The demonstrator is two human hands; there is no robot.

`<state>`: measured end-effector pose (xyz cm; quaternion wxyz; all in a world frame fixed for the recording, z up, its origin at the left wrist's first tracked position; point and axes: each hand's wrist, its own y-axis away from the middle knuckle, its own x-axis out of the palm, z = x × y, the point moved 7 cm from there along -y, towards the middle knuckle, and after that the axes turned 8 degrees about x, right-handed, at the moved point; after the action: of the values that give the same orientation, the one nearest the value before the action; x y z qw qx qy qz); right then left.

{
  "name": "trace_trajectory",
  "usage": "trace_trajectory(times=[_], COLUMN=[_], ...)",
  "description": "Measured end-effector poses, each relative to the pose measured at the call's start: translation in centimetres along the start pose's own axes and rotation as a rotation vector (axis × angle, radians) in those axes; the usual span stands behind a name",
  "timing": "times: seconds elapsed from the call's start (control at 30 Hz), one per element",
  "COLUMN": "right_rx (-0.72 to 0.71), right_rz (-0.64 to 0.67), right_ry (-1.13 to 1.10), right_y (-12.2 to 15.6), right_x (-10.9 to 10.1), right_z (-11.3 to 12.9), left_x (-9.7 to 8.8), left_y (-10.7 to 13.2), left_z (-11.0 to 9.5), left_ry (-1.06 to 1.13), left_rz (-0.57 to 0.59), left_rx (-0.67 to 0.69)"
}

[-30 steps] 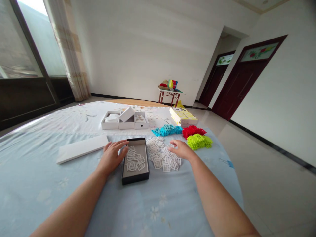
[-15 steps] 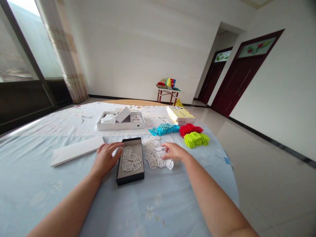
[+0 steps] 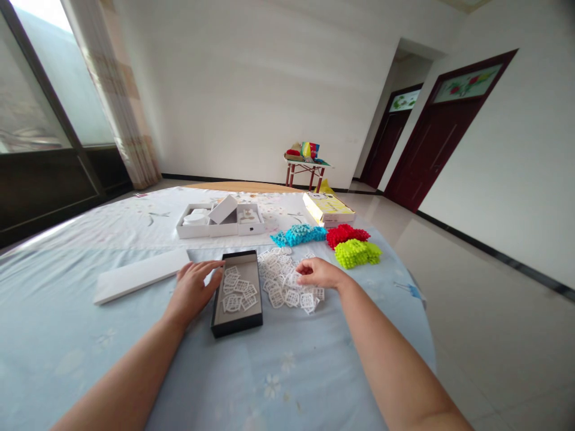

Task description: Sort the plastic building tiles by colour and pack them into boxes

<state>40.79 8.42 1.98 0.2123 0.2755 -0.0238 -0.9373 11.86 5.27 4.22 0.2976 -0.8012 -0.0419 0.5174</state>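
A shallow black box (image 3: pixel 236 323) lies in front of me on the pale blue cloth, with several white lattice pieces inside. My left hand (image 3: pixel 193 288) rests flat against the box's left wall, fingers stretched out. Right of the box spreads a loose heap of white lattice pieces (image 3: pixel 282 280). My right hand (image 3: pixel 318 273) sits on the heap's right side with its fingers curled together in a pinch on the white pieces.
Behind the heap lie piles of blue pieces (image 3: pixel 300 234), red pieces (image 3: pixel 345 234) and lime-green pieces (image 3: pixel 357 253). A white lid (image 3: pixel 139 274) lies left of my hand. Open white boxes (image 3: pixel 221 219) and a yellow box (image 3: pixel 329 209) stand further back. The table's edge drops off on the right.
My right hand has drawn in from the heap's far right side and its fingers have closed into a pinch on white pieces. The left hand has stayed by the box.
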Motion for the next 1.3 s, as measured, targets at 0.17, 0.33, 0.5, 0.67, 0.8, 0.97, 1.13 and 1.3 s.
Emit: trace_trajectory(times=[0.17,0.33,0.5,0.67,0.8,0.97,1.13,1.3], right_rx=[-0.028,-0.048,-0.094,-0.158,-0.177,-0.174,-0.153,-0.081], right_rz=[0.027,-0.189,-0.307,-0.238,-0.156,-0.102,-0.348,-0.403], right_ry=[-0.045,-0.247,-0.435,-0.401,-0.319,-0.269,-0.167,0.119], right_y=[0.3,0.5,1.1,0.1,-1.1,-1.9,-1.5,-0.1], right_x=[0.3,-1.0,-0.9,2.2,5.2,6.6,1.8,-1.5], right_z=[0.5,2.1,5.1,8.5,9.7,9.4,7.6,4.4], left_x=[0.1,0.1,0.2,0.2,0.1,0.0,0.2,0.4], left_y=[0.0,0.1,0.0,0.0,0.1,0.1,0.1,-0.1], left_z=[-0.1,-0.1,-0.2,-0.3,-0.3,-0.5,-0.3,-0.1], left_ry=[-0.004,0.003,0.023,0.031,0.036,0.037,0.040,0.042], left_rz=[0.019,0.010,-0.006,-0.011,-0.018,-0.036,-0.033,-0.032], left_rx=[-0.012,-0.013,-0.010,-0.012,-0.008,-0.004,-0.003,0.001])
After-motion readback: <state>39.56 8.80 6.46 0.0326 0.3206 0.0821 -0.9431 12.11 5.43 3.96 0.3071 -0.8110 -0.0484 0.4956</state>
